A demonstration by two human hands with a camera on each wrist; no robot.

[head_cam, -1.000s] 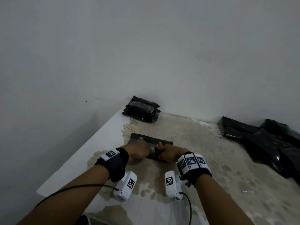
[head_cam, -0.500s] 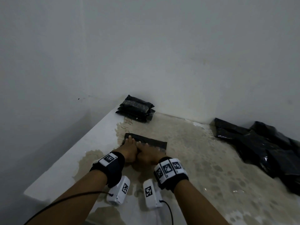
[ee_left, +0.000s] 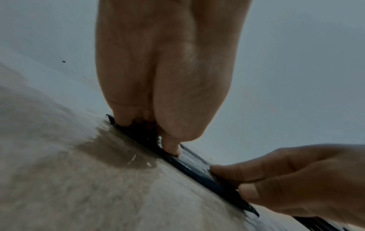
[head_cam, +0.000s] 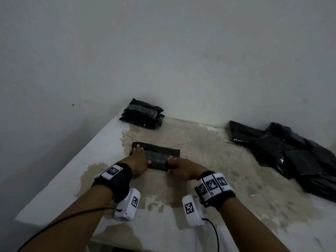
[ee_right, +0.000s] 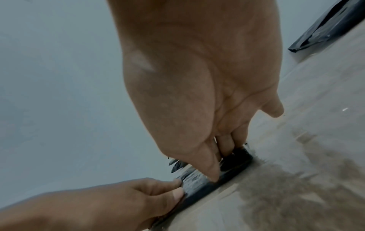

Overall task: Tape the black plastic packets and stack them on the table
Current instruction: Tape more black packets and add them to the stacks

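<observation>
Flat black packet [head_cam: 160, 157] lying on the worn, stained table [head_cam: 209, 160], a glossy strip of tape [head_cam: 157, 157] across its top. Left end covered by the left hand [head_cam: 139, 160], palm down, fingers [head_cam: 137, 147] stretched forward along the packet to its far edge, thumb [ee_left: 171, 147] pressed on the near edge in the left wrist view; straight and pressing, not wrapped round anything. Near right corner pinched by the right hand [head_cam: 183, 169]: thumb [ee_right: 210, 170] laid on top beside the tape, fingers [ee_right: 225, 145] curled at the packet's end, little finger lifted clear. Both forearms reaching in from the near edge of the table, wrists low, each with a black band and white marker tags. Hands apart, a bare stretch of taped packet between them.

Farther back, against the wall in the left corner, a neat stack of taped packets [head_cam: 142, 114]. Well apart on the right, a loose heap of black plastic packets [head_cam: 291, 151] spread along the wall.
</observation>
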